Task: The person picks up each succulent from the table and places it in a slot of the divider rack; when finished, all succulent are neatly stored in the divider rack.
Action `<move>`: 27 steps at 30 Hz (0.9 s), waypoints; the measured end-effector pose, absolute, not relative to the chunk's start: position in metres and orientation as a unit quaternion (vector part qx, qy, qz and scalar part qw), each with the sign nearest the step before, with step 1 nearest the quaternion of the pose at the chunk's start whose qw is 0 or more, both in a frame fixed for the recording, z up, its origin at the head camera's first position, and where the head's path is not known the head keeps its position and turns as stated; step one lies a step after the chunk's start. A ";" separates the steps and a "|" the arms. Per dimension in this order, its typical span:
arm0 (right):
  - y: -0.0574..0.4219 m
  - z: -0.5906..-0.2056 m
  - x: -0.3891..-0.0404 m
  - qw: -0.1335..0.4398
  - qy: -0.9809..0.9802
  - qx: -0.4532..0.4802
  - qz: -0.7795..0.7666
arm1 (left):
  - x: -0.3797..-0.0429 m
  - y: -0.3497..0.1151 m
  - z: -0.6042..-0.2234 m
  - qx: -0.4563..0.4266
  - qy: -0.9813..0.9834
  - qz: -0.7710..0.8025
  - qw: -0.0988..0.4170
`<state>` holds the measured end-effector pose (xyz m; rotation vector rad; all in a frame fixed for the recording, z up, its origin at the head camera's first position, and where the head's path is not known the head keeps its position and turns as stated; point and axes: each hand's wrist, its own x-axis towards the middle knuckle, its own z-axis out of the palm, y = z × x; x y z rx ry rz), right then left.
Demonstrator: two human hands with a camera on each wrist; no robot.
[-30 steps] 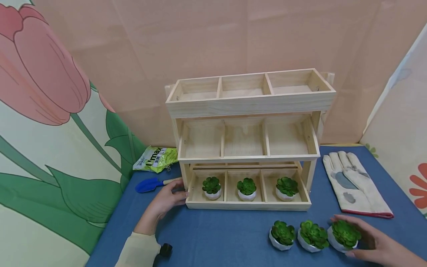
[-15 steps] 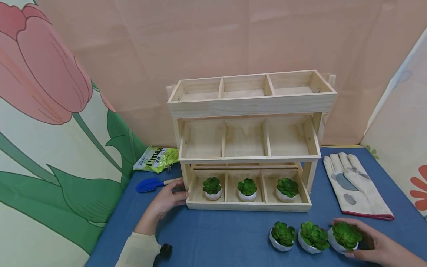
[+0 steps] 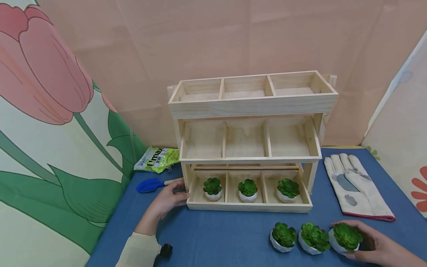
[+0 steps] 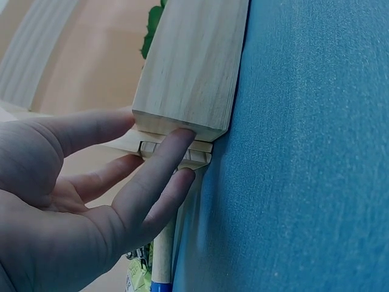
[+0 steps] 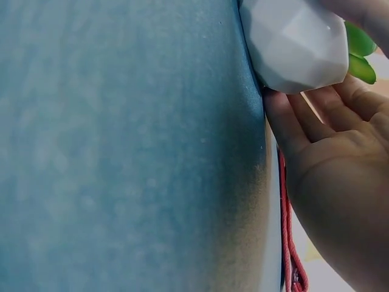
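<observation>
At the lower left end of a three-tier wooden planter shelf (image 3: 250,207), my left hand (image 3: 168,200) touches the end of the bottom tray. In the left wrist view the fingertips of that hand (image 4: 121,188) lie on the tray's end face (image 4: 182,125), fingers loosely extended. My right hand (image 3: 377,244) grips a small potted succulent (image 3: 347,237) at the front right. Its white faceted pot (image 5: 298,45) sits between thumb and fingers in the right wrist view, low by the blue cloth. Two similar succulents, one (image 3: 314,238) beside it and another (image 3: 283,237) farther left, stand in a row.
Three succulents stand in the bottom tray, one per compartment: left (image 3: 212,188), middle (image 3: 248,190) and right (image 3: 288,190). A blue trowel (image 3: 150,185) and a green-and-white bag (image 3: 156,159) lie left of the shelf. White gardening gloves (image 3: 358,187) lie on its right.
</observation>
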<state>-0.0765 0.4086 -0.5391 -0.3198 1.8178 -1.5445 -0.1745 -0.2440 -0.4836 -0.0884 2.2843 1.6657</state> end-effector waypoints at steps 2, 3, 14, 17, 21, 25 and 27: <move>0.409 -0.539 -0.077 0.360 0.701 -0.130 -0.602 | -0.175 -0.244 -0.484 -0.031 0.799 0.580 0.156; 0.409 -0.538 -0.077 0.358 0.704 -0.133 -0.599 | -0.175 -0.244 -0.484 -0.031 0.799 0.580 0.157; 0.400 -0.522 -0.075 0.299 0.818 -0.071 -0.487 | -0.175 -0.245 -0.484 -0.031 0.799 0.580 0.155; 0.400 -0.514 -0.076 0.293 0.813 -0.071 -0.499 | -0.175 -0.245 -0.484 -0.032 0.799 0.580 0.155; 0.397 -0.503 -0.077 0.282 0.798 -0.095 -0.525 | -0.175 -0.245 -0.483 -0.032 0.800 0.580 0.154; 0.392 -0.494 -0.078 0.271 0.799 -0.105 -0.527 | -0.176 -0.245 -0.484 -0.040 0.799 0.581 0.151; 0.389 -0.491 -0.079 0.267 0.801 -0.102 -0.526 | -0.176 -0.244 -0.485 -0.043 0.798 0.582 0.150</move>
